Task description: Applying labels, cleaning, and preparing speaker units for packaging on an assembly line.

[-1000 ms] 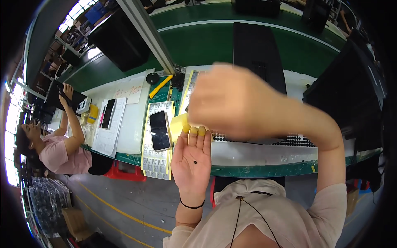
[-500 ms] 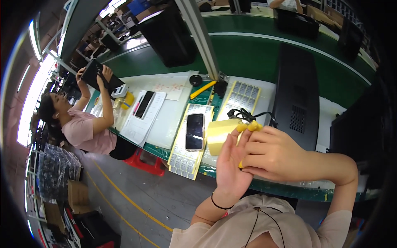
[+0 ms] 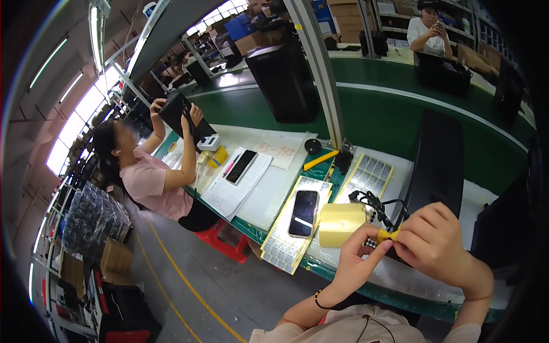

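Small yellow rubbery pieces that look like finger cots (image 3: pixel 387 235) show at the fingertips of both hands, where they meet above the bench edge. My left hand (image 3: pixel 358 262) is closed, with thumb and finger pinched at the yellow piece. From the other side, my right hand (image 3: pixel 436 244) has its bent fingers pinched on the yellow too. Whether a cot is worn or only held is partly hidden by the fingers. A wide roll of yellow tape (image 3: pixel 342 225) stands just left of the hands, beside a coiled black cable (image 3: pixel 372 201).
A phone (image 3: pixel 303 213) lies on a sticker sheet (image 3: pixel 280 251); another sheet (image 3: pixel 369 176) lies behind. A yellow-handled cutter (image 3: pixel 321 160) rests near the metal post (image 3: pixel 320 74). Black computer cases (image 3: pixel 437 160) stand at right. A co-worker (image 3: pixel 154 177) at left holds a black panel.
My hands have come down and right in the picture, from an open left palm to fingertips pinched together at the yellow piece. The view has shifted, so the bench appears lower and farther right.
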`<action>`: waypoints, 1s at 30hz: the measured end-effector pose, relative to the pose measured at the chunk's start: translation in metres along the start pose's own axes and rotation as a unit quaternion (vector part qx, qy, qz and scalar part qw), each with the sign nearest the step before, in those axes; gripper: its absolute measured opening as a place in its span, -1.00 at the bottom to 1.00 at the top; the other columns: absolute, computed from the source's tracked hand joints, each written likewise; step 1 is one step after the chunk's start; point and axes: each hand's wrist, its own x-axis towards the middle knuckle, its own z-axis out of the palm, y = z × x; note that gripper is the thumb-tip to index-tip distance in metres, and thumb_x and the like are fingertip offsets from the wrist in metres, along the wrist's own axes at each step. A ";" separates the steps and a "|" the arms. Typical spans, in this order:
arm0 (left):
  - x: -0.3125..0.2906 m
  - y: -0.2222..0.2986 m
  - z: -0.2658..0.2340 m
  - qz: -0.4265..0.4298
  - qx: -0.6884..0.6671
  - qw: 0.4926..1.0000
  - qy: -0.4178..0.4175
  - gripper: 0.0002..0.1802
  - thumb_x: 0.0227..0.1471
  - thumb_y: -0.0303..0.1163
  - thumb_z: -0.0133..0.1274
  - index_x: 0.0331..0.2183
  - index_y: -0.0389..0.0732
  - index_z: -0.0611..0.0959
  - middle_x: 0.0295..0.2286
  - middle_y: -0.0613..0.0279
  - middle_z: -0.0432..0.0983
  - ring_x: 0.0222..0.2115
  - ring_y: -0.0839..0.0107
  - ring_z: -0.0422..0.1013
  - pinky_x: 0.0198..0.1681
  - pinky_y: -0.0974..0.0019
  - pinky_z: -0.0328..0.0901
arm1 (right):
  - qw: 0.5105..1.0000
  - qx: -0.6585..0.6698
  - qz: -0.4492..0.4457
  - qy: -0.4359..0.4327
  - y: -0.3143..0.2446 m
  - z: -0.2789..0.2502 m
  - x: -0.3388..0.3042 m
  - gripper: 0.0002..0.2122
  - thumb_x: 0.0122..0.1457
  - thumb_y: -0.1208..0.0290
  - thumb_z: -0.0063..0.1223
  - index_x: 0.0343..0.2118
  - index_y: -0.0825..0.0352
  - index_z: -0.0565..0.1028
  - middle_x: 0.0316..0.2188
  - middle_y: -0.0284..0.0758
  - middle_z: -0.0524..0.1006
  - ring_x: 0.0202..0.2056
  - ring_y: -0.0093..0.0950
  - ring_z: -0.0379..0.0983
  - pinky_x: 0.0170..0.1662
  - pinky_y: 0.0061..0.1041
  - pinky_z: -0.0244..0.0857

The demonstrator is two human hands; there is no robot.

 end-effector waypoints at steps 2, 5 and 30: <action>0.000 -0.002 -0.004 -0.036 -0.041 0.998 -0.012 -0.86 0.05 -0.60 0.07 -0.28 -0.32 0.49 -0.35 0.28 0.37 -0.51 0.66 0.28 -0.59 0.62 0.16 | 0.999 -0.015 -0.031 -0.007 0.002 -0.001 -0.004 -0.84 -0.33 0.49 0.17 -0.57 0.29 0.48 -0.54 -0.45 0.42 -0.45 -0.49 0.38 -0.34 -0.51 0.28; 0.001 0.001 -0.004 -0.048 -0.060 0.997 -0.019 -0.90 0.06 -0.58 0.06 -0.30 -0.32 0.53 -0.38 0.26 0.41 -0.58 0.69 0.27 -0.67 0.63 0.09 | 0.998 -0.028 -0.056 -0.024 0.003 -0.002 -0.007 -0.85 -0.31 0.47 0.11 -0.56 0.28 0.50 -0.52 -0.45 0.44 -0.45 -0.51 0.39 -0.30 -0.52 0.32; 0.007 -0.001 0.009 -0.053 -0.195 0.979 -0.022 -0.91 0.11 -0.55 -0.02 -0.31 -0.38 0.50 -0.42 0.21 0.37 -0.59 0.62 0.27 -0.67 0.62 0.09 | 0.979 0.190 0.044 0.054 0.030 0.007 -0.025 -0.84 -0.22 0.51 0.33 -0.54 0.28 0.52 -0.49 -0.40 0.51 -0.46 -0.44 0.45 -0.35 -0.45 0.38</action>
